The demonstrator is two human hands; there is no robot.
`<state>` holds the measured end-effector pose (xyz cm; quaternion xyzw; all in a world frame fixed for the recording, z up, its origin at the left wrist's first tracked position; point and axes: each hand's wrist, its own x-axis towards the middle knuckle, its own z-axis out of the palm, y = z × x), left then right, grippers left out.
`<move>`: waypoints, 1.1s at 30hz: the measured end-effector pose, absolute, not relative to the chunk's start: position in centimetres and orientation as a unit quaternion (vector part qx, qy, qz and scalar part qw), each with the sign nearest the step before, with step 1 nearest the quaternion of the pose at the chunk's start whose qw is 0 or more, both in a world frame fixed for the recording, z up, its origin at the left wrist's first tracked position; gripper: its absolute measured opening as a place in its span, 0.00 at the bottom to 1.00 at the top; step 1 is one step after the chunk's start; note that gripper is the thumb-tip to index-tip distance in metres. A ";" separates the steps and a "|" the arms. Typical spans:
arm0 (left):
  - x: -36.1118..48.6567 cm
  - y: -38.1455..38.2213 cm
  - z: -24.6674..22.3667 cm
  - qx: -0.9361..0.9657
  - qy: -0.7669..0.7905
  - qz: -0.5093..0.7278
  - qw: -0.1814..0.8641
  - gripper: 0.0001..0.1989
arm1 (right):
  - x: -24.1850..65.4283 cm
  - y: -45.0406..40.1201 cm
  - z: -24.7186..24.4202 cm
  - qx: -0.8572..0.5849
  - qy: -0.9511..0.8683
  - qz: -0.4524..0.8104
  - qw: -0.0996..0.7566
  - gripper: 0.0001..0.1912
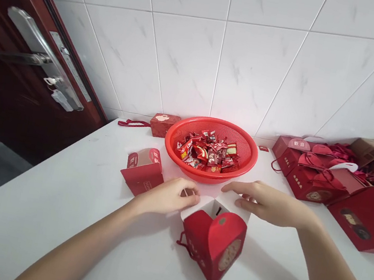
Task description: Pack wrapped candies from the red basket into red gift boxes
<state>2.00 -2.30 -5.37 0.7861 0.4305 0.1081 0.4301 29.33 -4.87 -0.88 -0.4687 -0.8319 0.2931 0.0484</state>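
A red paper gift box (207, 244) stands on the white tabletop in front of me, its top open, with white inner flaps and a dark red cord at its left side. My left hand (177, 196) is at the box's back left flap, with fingers curved and the thumb apart from them. Over the back right flap is my right hand (262, 201), its index finger stretched out and thumb beside the flap. Whether either hand presses on the card I cannot tell. Just behind both hands is a red plastic basket (205, 177) with several wrapped candies (211, 153).
Left of the basket lie an open red box (144, 171) and a small closed red box (164, 125) with a ribbon (134, 123). Several red boxes (316, 181) crowd the right side beside a brown carton (367, 153). A tiled wall (185, 63) bounds the back; a door (25, 55) is at left.
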 end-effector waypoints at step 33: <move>3.8 -5.5 -4.5 0.792 0.545 0.160 0.224 0.18 | 24.1 -8.4 -1.6 -0.542 -0.808 0.228 0.039 0.18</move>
